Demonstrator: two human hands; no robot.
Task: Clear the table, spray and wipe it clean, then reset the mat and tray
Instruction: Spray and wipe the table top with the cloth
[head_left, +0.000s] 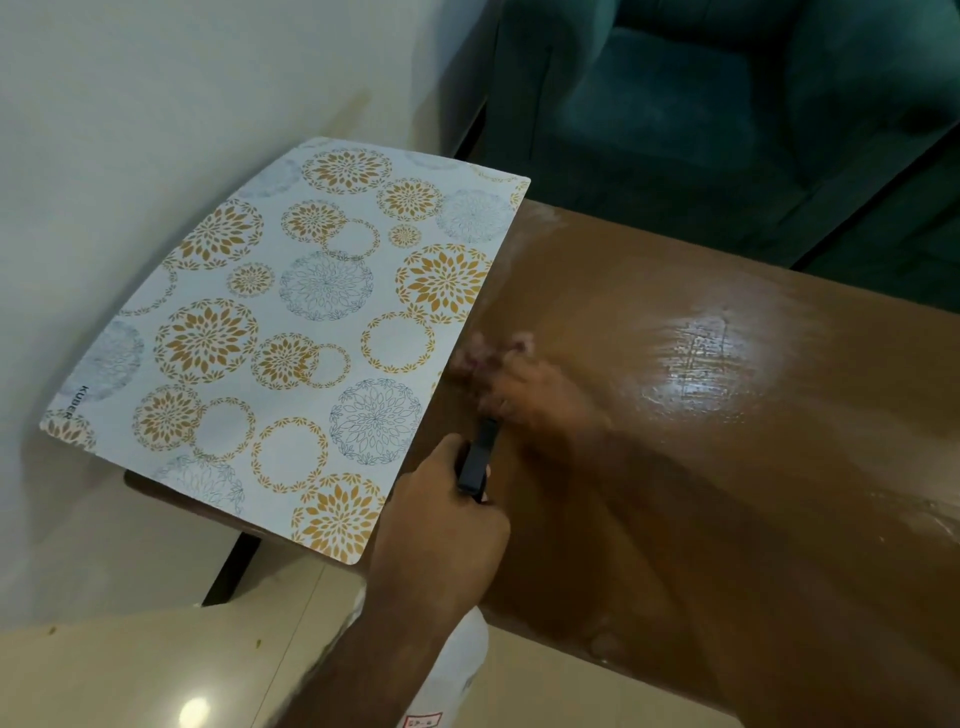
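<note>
A white place mat (291, 332) with gold and grey flower circles lies on the left end of the glossy brown table (727, 415), its left and near edges hanging past the tabletop. My left hand (441, 525) grips a spray bottle by its black trigger head (480, 457), just off the mat's right edge; the white bottle body (467, 660) hangs below my wrist. My right hand (519, 389) is motion-blurred over the table, its fingertips at the mat's right edge. Whether it holds the mat cannot be told. No tray or cloth is in view.
A teal armchair (727, 119) stands beyond the table's far edge. A white wall (130, 130) runs close along the left. Beige floor tiles (156, 649) and a dark table leg (234, 571) show below the mat. Wet sheen covers the tabletop.
</note>
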